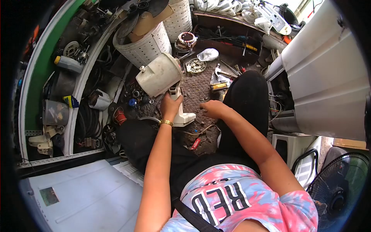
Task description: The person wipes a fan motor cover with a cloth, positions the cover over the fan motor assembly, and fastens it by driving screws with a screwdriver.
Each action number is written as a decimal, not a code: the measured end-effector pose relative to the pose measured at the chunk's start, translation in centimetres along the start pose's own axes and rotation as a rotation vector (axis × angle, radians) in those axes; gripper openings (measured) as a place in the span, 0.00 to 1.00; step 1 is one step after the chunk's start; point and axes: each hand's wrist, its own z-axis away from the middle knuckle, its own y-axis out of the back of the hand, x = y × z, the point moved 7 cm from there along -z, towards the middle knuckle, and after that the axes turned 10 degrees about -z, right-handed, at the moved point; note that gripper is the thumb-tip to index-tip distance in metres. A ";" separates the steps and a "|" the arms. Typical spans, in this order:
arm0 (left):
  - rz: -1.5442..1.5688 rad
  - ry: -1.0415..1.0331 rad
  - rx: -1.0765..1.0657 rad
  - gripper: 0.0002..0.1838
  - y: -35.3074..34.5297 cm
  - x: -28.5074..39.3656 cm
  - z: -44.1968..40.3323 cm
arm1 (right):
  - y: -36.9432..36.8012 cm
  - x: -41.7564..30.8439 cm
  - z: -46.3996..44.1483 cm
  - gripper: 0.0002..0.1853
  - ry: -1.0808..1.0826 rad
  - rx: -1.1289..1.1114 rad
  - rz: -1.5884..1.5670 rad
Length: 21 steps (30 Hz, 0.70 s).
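My left hand (170, 106) is wrapped round the narrow neck of an off-white fan motor housing with a bracket (159, 75). The rounded housing tilts up to the left, and the L-shaped foot of the bracket (184, 119) points right, low over the floor. A gold bracelet (166, 122) circles my left wrist. To the right, apart from the fan part, my right hand (211, 109) is held above the floor between my knees with its fingers curled in. Whatever it pinches, if anything, is too small to make out.
A hammer (224, 73), a yellow box (220, 86) and a round metal motor cover (196, 65) lie ahead on the dirty floor. Perforated white baskets (143, 50) stand behind. Parts-filled shelving (79, 73) is on the left, a white appliance panel (326, 69) on the right, a fan (340, 193) lower right.
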 end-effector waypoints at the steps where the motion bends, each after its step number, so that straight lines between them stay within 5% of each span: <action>1: -0.006 -0.002 0.002 0.30 0.0 0.0 0.0 | 0.0 -0.1 0.0 0.18 -0.001 -0.001 0.001; 21: 0.021 -0.031 0.016 0.29 -0.6 -0.8 -0.3 | -0.6 0.5 -0.5 0.21 0.037 0.002 0.023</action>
